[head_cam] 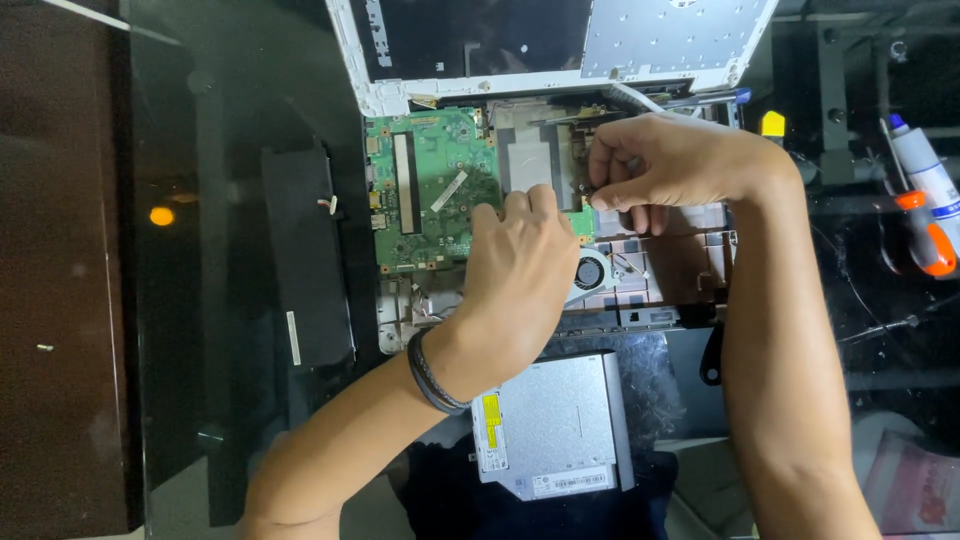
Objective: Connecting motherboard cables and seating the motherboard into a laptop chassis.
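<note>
- A person works over an opened white laptop chassis (700, 262) on a dark glass table (200, 120), both bare hands meeting at the right edge of the green motherboard (430, 185).
- The left hand (520, 270), a dark band (432, 375) around its wrist, rests fingers-down on the board's right edge; the fingers are curled and pressing, gripping nothing that can be seen.
- The right hand (665, 160) sits just beyond the left hand's fingertips, thumb and forefinger pinched at the board's corner; what they pinch, possibly a small screw or connector, is too small to tell.
- Directly beneath that pinch lies the round cooling fan (592, 272), partly covered by the left hand.
- Nearer the person than the left wrist, a silver optical drive (555, 425) lies flat, apart from the chassis.
- Well to the left of both hands, a long black battery (305, 255) lies on the glass.
- Beyond the hands, the laptop's white lid (560, 40) lies open.
- Far right of the right forearm, a white tube (925, 170) and an orange-handled tool (928, 235) rest side by side.
</note>
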